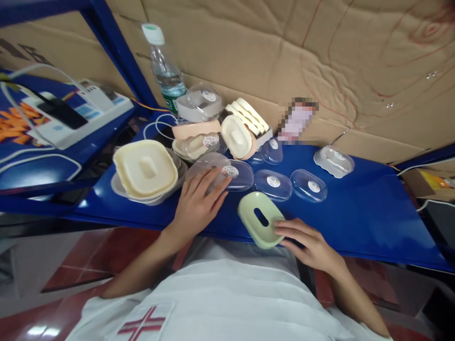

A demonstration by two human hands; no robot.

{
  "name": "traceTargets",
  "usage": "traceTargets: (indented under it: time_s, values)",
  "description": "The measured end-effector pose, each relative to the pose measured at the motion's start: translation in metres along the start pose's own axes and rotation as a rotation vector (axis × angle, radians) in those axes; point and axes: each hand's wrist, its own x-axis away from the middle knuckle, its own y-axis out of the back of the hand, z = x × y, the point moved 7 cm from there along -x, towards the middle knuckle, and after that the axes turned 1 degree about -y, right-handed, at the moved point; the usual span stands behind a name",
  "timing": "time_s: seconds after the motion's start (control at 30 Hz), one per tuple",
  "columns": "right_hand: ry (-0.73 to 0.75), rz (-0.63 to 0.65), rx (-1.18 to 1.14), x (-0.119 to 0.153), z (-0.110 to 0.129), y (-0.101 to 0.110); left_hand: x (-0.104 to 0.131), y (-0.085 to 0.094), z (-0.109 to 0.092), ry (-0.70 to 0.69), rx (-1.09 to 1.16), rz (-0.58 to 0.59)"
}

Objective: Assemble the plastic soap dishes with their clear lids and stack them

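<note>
A pale green oval dish (254, 226) with a slot in its base lies tilted at the front edge of the blue table. My right hand (307, 241) grips its right end, fingers inside and thumb below. Palm down, my left hand (201, 199) has its fingers spread over a clear plastic lid (209, 163) with a round sticker. Beside that hand is another clear lid (243, 175). Farther right lie two more stickered lids, a middle one (273, 184) and a right one (308, 185).
Cream trays (147, 168) are stacked at left. Behind stand a water bottle (165, 78), a covered container (199, 103) and cream pieces (249, 116). A covered dish (334, 162) sits at right. A power strip (85, 125) with cables is far left.
</note>
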Motion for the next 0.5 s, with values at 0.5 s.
traceTargets:
  time_s: [0.5]
  values:
    - [-0.039, -0.186, 0.381, -0.168, -0.091, 0.073, 0.02, -0.008, -0.057, -0.428, 0.457, 0.351]
